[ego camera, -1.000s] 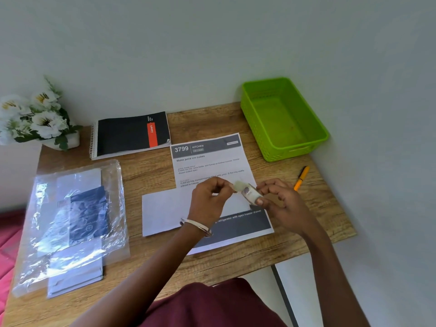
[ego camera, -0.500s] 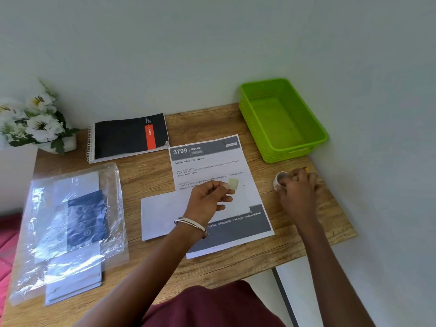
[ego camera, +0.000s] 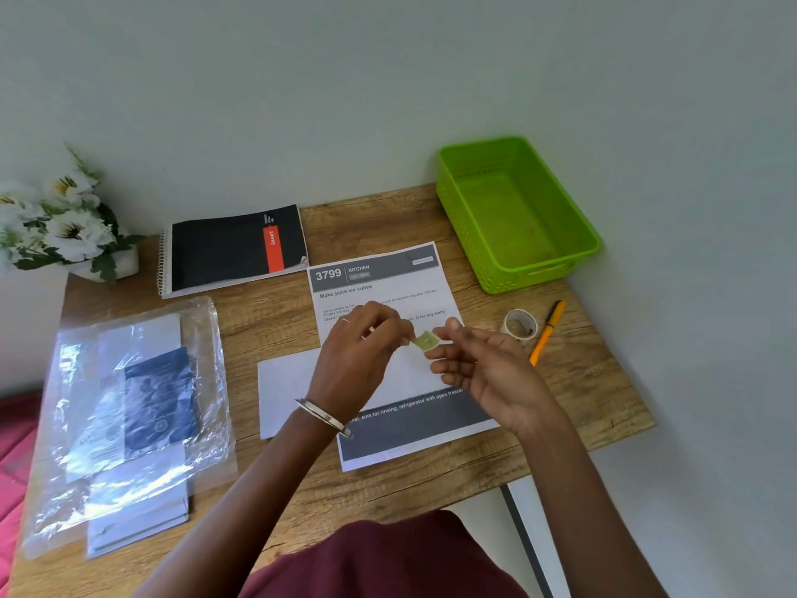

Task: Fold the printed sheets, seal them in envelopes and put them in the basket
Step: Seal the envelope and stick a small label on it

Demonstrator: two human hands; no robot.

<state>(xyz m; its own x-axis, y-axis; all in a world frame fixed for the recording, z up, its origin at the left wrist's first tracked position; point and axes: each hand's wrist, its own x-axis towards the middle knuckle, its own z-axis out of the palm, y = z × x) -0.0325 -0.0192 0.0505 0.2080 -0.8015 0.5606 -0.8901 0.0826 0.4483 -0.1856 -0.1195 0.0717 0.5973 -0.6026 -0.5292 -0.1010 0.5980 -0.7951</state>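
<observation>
Wooden desk [ego camera: 267, 338] carries the white envelope [ego camera: 287, 384] near me, and above it my left hand [ego camera: 358, 360] and right hand [ego camera: 483, 369] both pinch a light, sticky tape piece [ego camera: 425, 340], which I judge best held by its edges.

Counts, on counter [ego camera: 280, 330]:
1 printed sheet [ego camera: 379, 291], ctr. 1 white envelope [ego camera: 284, 386], part under it at 9 o'clock. 1 green basket [ego camera: 513, 209], 1 o'clock. 1 tape roll [ego camera: 519, 323] + 1 orange pen [ego camera: 547, 332], 3 o'clock. 1 spiral notebook [ego camera: 233, 248], 11 o'clock. 1 flower pot [ego camera: 64, 226], 10 o'clock. 1 clear plastic pkt [ego camera: 129, 416] w/ more envelopes, 8 o'clock, no. inside can't tell. 2 hands: left hand [ego camera: 358, 356], right hand [ego camera: 483, 369]; 1 tape piece [ego camera: 425, 340] between them. 1 bangle [ego camera: 323, 416].
</observation>
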